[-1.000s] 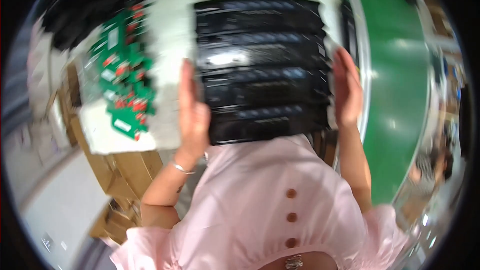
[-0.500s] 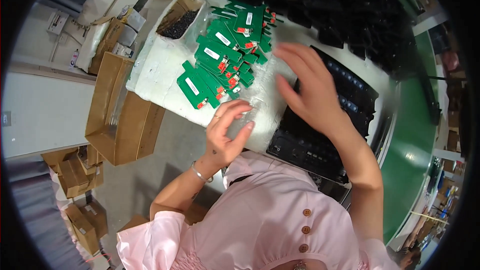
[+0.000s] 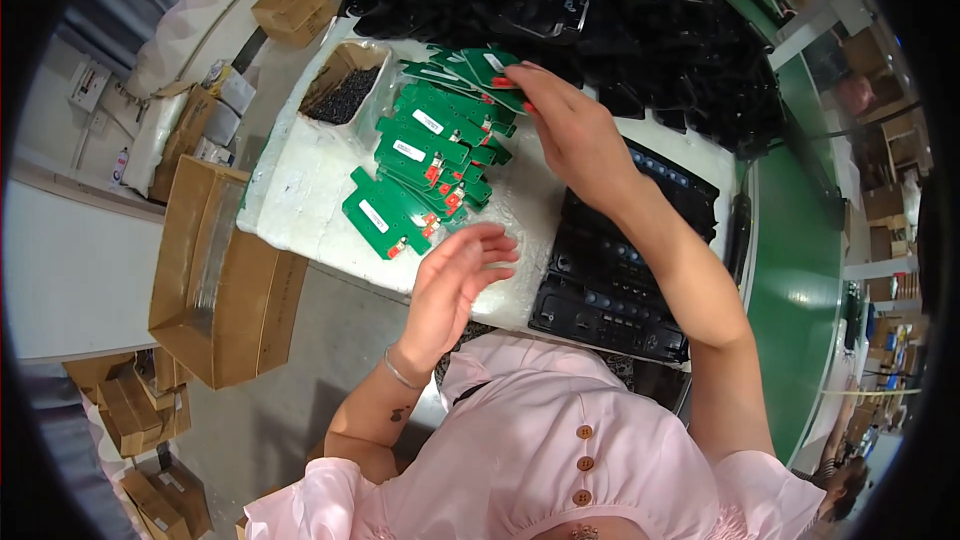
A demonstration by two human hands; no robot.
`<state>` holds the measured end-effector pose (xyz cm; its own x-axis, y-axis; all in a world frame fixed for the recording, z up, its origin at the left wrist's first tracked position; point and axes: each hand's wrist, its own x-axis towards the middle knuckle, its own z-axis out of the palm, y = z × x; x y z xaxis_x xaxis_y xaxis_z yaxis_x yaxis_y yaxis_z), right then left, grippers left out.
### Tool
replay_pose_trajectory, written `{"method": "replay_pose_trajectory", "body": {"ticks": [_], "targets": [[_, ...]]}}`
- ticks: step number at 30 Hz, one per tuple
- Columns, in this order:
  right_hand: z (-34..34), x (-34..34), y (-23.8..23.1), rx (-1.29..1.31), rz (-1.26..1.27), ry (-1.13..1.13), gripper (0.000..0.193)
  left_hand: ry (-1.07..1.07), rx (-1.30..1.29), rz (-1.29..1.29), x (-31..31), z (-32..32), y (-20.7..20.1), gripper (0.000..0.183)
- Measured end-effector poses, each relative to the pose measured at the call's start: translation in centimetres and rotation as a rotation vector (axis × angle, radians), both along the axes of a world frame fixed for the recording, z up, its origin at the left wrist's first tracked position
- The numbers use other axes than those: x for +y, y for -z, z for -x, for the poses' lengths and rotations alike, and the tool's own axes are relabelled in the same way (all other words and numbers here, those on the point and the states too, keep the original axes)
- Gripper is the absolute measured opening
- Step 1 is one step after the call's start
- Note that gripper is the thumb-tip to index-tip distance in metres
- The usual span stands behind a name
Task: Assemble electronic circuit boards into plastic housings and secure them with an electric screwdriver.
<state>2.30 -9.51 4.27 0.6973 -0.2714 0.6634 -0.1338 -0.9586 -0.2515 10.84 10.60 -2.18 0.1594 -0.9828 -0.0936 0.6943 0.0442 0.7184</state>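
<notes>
Green flat circuit boards [image 3: 405,126] with red connectors lie heaped on the white-covered worktop [image 3: 310,180]. The right hand [image 3: 582,135] has its fingers at the farthest boards' edge; whether they grip one, I cannot tell. The left hand [image 3: 450,278] is empty, fingers loosely curled. Handling looks barely begun: many boards lie loose, none visible on the long black plastic panels [image 3: 600,275] alongside.

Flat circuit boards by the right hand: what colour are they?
The flat circuit boards are green, best seen in the head view.
</notes>
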Motion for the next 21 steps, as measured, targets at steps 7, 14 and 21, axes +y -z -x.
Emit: {"method": "replay_pose_trajectory", "body": {"ticks": [7, 14, 21], "targets": [[5.0, 9.2, -2.2, 0.356, -0.119, -0.272, 0.048, -0.03, 0.641, 0.052, -3.0, 1.2, -4.8, 0.055], [1.0, 5.6, -2.5, 0.191, -0.541, -0.182, 0.033, -0.063, 0.478, -0.152, 2.2, 1.4, -2.0, 0.041], [-8.4, 5.9, 0.5, 0.689, 0.005, 0.213, 0.04, 0.263, 0.485, -0.13, 5.4, 5.7, -2.1, 0.051]]}}
